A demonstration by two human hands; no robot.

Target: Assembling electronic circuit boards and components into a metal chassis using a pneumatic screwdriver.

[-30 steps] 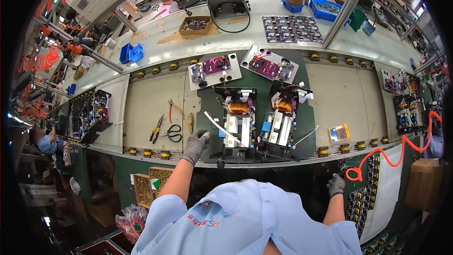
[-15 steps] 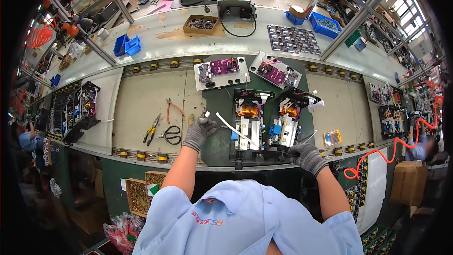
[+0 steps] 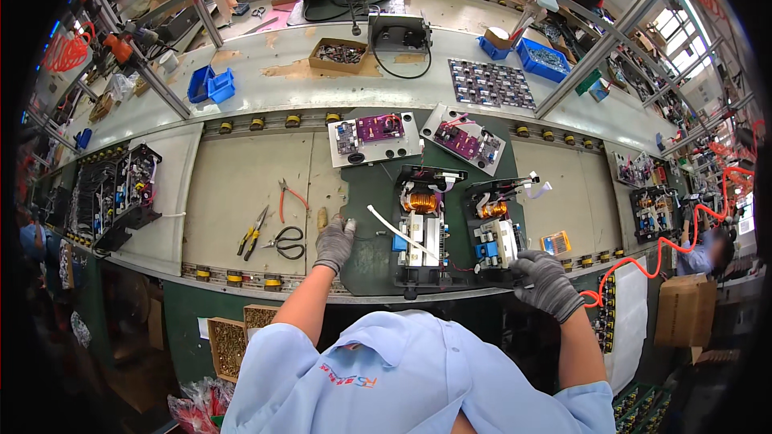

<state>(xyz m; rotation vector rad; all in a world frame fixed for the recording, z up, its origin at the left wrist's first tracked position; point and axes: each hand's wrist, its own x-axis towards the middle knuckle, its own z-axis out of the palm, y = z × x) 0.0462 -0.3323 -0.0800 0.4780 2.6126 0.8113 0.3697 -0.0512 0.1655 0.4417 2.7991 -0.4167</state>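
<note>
Pale surface (image 3: 249, 177), green mat (image 3: 368, 193) on it, and the right unit (image 3: 505, 241) sits near the mat's front right: long axis running away from the wearer, coil (image 3: 492, 210) end far and leaning left. Right hand (image 3: 547, 283) bends its fingers at the near right corner; grip, can't tell. Left hand (image 3: 334, 244) half-curls at the mat's left edge, hold unclear.

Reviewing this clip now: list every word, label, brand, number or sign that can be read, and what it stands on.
Light blue shirt: small coloured lettering on the chest, not copied out here.
Orange-edged flat pack: any print is too small to read.
Purple circuit boards: any markings are too small to read.
Right black-framed unit: no readable text.
Brown cardboard box: no readable text.
</note>
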